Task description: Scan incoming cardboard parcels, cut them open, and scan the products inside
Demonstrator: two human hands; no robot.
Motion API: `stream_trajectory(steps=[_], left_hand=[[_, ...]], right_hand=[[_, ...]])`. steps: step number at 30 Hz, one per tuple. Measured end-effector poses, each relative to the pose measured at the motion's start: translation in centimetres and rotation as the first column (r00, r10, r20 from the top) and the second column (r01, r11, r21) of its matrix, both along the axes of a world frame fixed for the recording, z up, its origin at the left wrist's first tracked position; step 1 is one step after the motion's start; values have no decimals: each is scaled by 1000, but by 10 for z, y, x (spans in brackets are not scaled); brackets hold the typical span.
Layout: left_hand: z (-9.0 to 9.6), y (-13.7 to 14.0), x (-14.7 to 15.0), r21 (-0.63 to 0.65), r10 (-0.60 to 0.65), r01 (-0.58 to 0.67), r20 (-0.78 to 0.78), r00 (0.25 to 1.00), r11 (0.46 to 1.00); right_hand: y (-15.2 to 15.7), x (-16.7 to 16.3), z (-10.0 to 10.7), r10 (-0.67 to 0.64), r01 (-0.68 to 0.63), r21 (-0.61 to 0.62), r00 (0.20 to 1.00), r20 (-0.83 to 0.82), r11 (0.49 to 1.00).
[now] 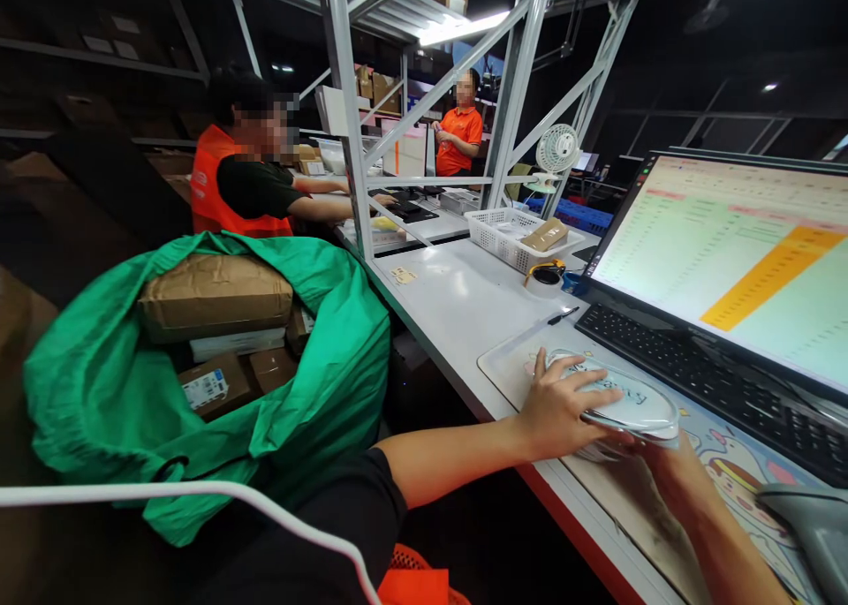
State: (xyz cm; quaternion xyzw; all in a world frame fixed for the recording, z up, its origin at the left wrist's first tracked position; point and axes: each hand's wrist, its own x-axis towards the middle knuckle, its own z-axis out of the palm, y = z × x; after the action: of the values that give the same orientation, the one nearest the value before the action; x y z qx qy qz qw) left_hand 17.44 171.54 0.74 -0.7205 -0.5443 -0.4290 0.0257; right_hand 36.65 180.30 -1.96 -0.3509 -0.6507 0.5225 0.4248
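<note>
A clear plastic package with a white, oval printed top [632, 400] is between my two hands above the desk mat [510, 362]. My left hand [556, 406] comes over its near left side, fingers spread across the top and the thumb underneath. From the right, my right hand [662, 455] supports its lower side, with most of those fingers hidden beneath it. What the package contains cannot be made out. A black keyboard [702, 380] lies just beyond, below a lit monitor [729, 252] showing a spreadsheet. At the lower right is a grey device, apparently a scanner [805, 525].
A green sack [331, 349] with cardboard parcels [218, 296] stands left of the desk [443, 296]. Farther along are tape rolls [544, 278], a pen [563, 316], a white basket [503, 238] and metal frame posts [351, 146]. Two people in orange work behind; a white cable [265, 508] crosses low.
</note>
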Motion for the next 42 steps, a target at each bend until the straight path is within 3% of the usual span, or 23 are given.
stream_trajectory(steps=[2, 5, 10, 13, 15, 18, 22, 24, 27, 29, 33, 36, 39, 40, 42], left_hand=[[-1, 1, 2, 0, -25, 25, -46, 999, 1000], [-3, 9, -4, -17, -43, 42, -72, 996, 999], [-2, 31, -39, 67, -107, 101, 102, 989, 993], [4, 38, -66, 133, -47, 20, 205, 978, 991], [10, 39, -84, 95, 58, -79, 208, 976, 992], [18, 36, -107, -51, 194, -191, 64, 979, 980], [25, 28, -125, -241, 167, -208, -183, 969, 948], [28, 24, -124, -217, 161, -214, -237, 958, 953], [29, 18, -103, -4, 61, -62, -154, 986, 998], [26, 15, -76, 1, -130, 130, 47, 990, 992], [14, 23, -19, -127, -342, 468, 522, 781, 875], [9, 38, -1, -81, -451, 624, 620, 641, 777], [8, 45, -3, -101, -478, 693, 652, 589, 714], [9, 45, -5, -114, -457, 677, 656, 601, 727], [11, 44, -10, -126, -375, 579, 648, 663, 806]], right_hand=[[2, 0, 0, 32, -32, -53, 999, -4, 998], [6, 2, 1, -21, 20, -110, 1000, -12, 994], [4, 12, 14, -221, 193, -278, 973, -72, 941], [1, 22, 25, -330, 289, -248, 933, -144, 925], [0, 28, 30, -379, 335, -220, 904, -198, 916], [0, 29, 37, -416, 361, -235, 874, -253, 902], [-5, 21, 44, -402, 354, -212, 877, -264, 911], [-7, 17, 47, -389, 347, -196, 887, -248, 917], [-7, 14, 49, -388, 347, -196, 890, -238, 917], [-8, 13, 48, -374, 329, -201, 892, -253, 923], [-11, 12, 45, -312, 267, -195, 912, -267, 944], [-8, 18, 44, -327, 288, -187, 916, -232, 939], [-1, 28, 45, -399, 386, -104, 897, -192, 917], [1, 32, 46, -427, 422, -66, 886, -180, 904], [4, 38, 47, -489, 496, -5, 855, -171, 868]])
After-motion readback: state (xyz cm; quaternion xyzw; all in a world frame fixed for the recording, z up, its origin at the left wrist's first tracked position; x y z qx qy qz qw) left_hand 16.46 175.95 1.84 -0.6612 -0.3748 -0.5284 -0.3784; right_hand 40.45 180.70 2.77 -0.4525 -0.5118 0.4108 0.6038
